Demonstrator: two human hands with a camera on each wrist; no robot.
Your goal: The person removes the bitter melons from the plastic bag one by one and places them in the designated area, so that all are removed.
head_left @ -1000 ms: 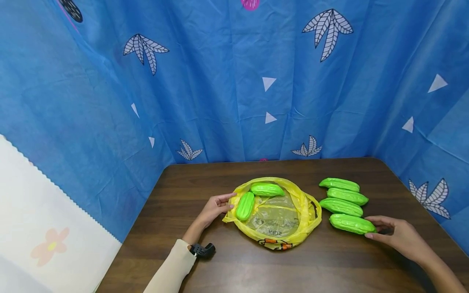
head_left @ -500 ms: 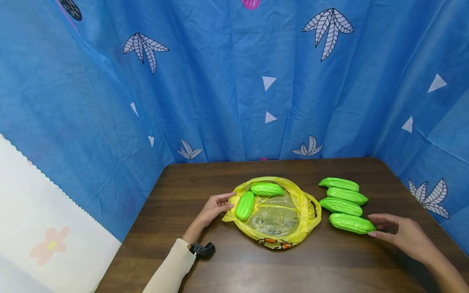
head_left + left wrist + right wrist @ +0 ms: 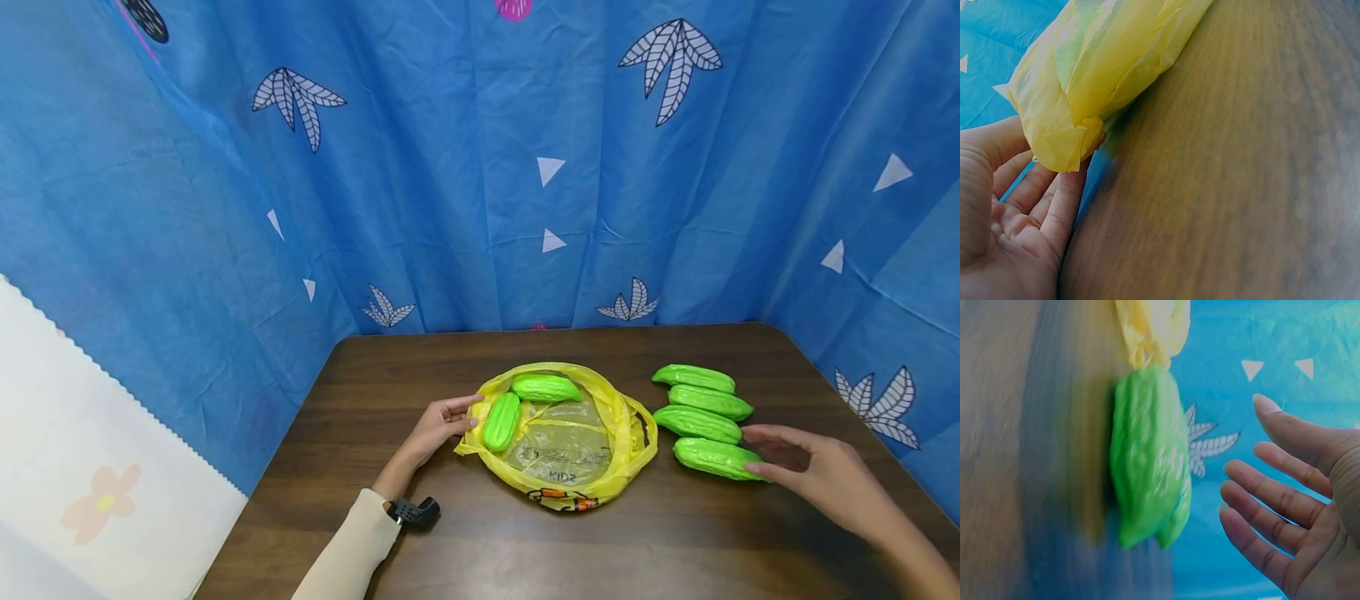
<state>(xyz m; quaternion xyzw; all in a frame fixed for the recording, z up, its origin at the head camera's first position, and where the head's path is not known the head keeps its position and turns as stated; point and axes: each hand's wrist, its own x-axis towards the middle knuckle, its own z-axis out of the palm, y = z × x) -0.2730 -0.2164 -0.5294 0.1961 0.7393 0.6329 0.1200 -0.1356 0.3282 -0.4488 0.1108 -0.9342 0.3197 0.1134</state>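
Note:
My left hand (image 3: 441, 429) holds the left edge of a yellow plastic bag (image 3: 633, 429); in the left wrist view its thumb and fingers (image 3: 1060, 212) lie around the bag's crumpled edge (image 3: 1060, 144). Two shiny green ridged bitter gourds (image 3: 502, 422) lie in the bag's opening. To the bag's right, several more form a stacked row. Beside the right end of the nearest gourd (image 3: 716, 458) is my right hand (image 3: 813, 471), thumb and fingers spread. The right wrist view shows this hand (image 3: 1297, 500) apart from the gourd (image 3: 1147, 450), its palm bare.
Everything lies on a dark brown wooden table (image 3: 525, 550). A blue patterned curtain (image 3: 450, 167) hangs behind and on both sides. A white flowered cloth (image 3: 90, 467) is at the left. A black wrist device (image 3: 415, 512) is strapped to the left wrist.
My right hand drew back slightly to the right, then came forward and left with fingers beyond the nearest gourd's end. My left hand, the bag and the gourds stayed put.

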